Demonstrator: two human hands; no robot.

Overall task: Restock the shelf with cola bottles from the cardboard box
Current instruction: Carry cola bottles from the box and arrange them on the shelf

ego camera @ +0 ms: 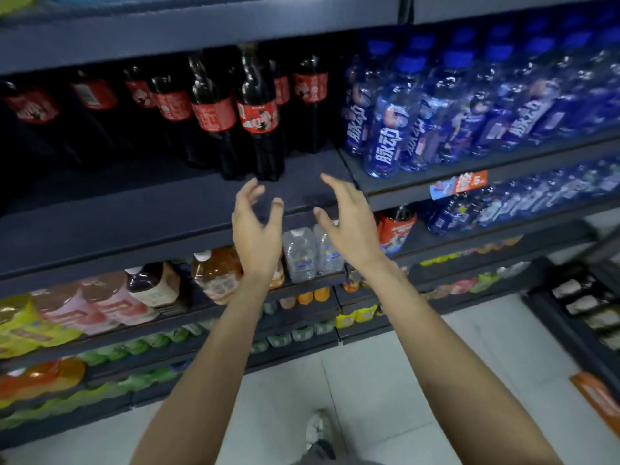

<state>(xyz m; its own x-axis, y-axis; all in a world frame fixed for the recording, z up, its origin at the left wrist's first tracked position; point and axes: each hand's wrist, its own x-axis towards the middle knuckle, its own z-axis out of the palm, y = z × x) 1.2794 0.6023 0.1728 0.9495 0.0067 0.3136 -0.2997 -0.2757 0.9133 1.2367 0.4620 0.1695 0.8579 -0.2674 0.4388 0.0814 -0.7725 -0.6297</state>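
Both hands were empty. The left hand (256, 226) and the right hand (349, 223) hung spread wide, palms turned toward each other, just in front of the bare front strip of the shelf (134, 209). Neither touched anything. The nearest cola bottle (258, 112) stood just beyond the left hand's fingertips (251, 189), at the front of a cluster of cola bottles (174, 105) ranked back toward the shelf's rear. To the right of that nearest bottle the board lay open as far as the blue drink bottles (385, 132) on the neighbouring bay.

By my reading, this sat between placements: a gap beside the front bottle was waiting to be filled, and no bottle was in hand. The cardboard box was not in view, so the next move probably called for turning down and away to find it.

The cola bottles were tall, dark and glossy, narrow at the neck, each with a red wrap label. The shelf board looked matte and dark, with a faint ribbed grain. The blue bottles were clear, dimpled plastic with blue caps.
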